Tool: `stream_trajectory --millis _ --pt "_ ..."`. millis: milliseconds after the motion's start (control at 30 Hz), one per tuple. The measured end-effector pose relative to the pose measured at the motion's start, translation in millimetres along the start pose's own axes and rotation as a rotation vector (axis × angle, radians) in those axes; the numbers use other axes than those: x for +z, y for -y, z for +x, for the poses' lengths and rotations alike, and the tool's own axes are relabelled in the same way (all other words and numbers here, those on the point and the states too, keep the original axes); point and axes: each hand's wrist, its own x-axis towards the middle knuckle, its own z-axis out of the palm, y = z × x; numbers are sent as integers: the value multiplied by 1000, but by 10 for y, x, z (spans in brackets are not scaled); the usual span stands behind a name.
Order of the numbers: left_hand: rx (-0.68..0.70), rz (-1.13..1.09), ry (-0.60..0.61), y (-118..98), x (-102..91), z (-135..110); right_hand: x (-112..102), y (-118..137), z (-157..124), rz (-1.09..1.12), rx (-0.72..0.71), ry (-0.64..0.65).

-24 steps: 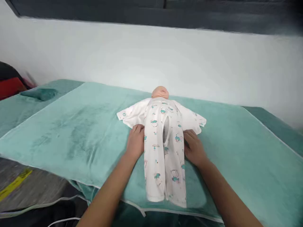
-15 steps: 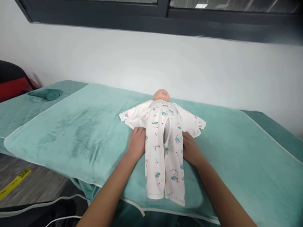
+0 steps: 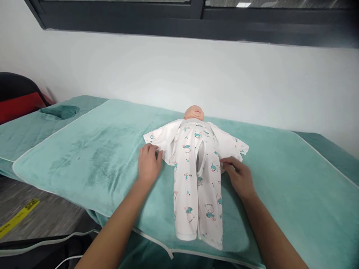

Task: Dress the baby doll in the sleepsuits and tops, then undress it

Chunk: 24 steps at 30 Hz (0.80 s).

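Note:
A baby doll (image 3: 194, 112) lies on its back, its head toward the wall. It is dressed in a white long-sleeved baby shirt (image 3: 228, 144) with both sleeves spread sideways. Over the shirt's middle, white baby trousers (image 3: 185, 190) with an animal print and an open crotch reach up to the chest. At the shirt's left lower edge, my left hand (image 3: 149, 164) has its thumb and fingers closed on the cloth. My right hand (image 3: 239, 175) pinches the shirt's lower edge on the right, close beside the trouser leg. The fingertips are partly hidden by cloth.
A green plush cover (image 3: 92, 149) lies over the table. A white wall (image 3: 112, 67) with a dark window frame (image 3: 134, 20) rises behind it. To the left are a red and black chair (image 3: 22, 104), a crumpled green cloth (image 3: 60, 111) and a white cable (image 3: 47, 242).
Both hands have moved outward from the trousers' sides to the shirt's lower edges. The shirt's left lower part is now drawn down toward me. The view has shifted slightly.

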Motion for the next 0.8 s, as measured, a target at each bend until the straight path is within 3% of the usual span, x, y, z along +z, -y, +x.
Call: stream_trajectory --millis 67,100,200,267,333,400,467,533,600,667,700,733,767,800 --pt "-140 92 -47 15 25 127 -43 -145 102 -113 147 -231" --pt "-182 127 -46 12 37 178 -72 -224 168 -208 193 -280" --pt "-230 195 -6 -11 60 270 -180 -419 372 -460 323 -196" --pt "-219 193 17 -17 64 286 -252 -461 483 -492 415 -121" --pt "-203 143 29 -9 64 278 -307 -401 564 -387 459 -67" --pt "-211 50 30 7 64 255 -339 -221 618 -107 458 -45" --pt "-249 -73 39 18 61 229 -357 75 648 227 405 -70" --pt "-274 -229 42 20 49 211 -378 450 664 341 277 -72" --pt "-272 -417 34 8 24 212 -410 828 693 232 158 154" --pt "-255 -624 27 -32 -14 240 -437 1118 769 95 82 611" --pt "-251 -729 31 -71 -36 263 -435 1208 831 63 55 762" --pt "-251 -827 40 -126 -62 291 -416 1257 910 41 34 816" --pt "-251 -903 51 -198 -89 320 -373 1265 1003 32 24 761" --pt "-239 -930 65 -286 -117 346 -305 1237 1104 24 27 614"
